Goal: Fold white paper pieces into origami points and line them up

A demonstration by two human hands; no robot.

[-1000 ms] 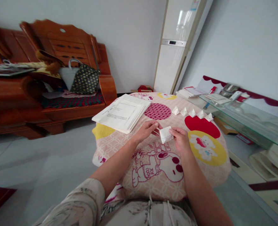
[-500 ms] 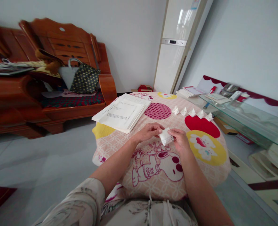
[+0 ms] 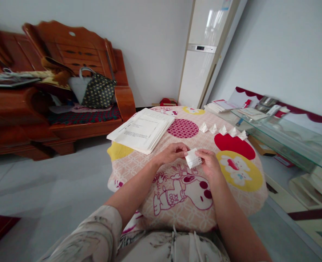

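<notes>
A small folded piece of white paper [image 3: 193, 159] is held up above the cloth-covered table, with faint print along its lower edge. My left hand [image 3: 174, 153] pinches its left corner between thumb and fingers. From the other side, my right hand [image 3: 208, 160] grips the upper right edge, thumb on top. Farther back stands a row of several small folded white paper shapes [image 3: 223, 130] with pointed tops. To the left of my hands lies a stack of printed paper sheets [image 3: 143, 129].
The patterned tablecloth [image 3: 166, 218] covers the round table. A glass shelf [image 3: 291, 142] with dishes and papers borders it on the right. Behind stands a tall white air conditioner [image 3: 199, 72]. A wooden sofa [image 3: 87, 47] with a patterned bag [image 3: 99, 91] is at left.
Both hands keep hold of the folded paper, almost in the same place. The paper has tilted very slightly.
</notes>
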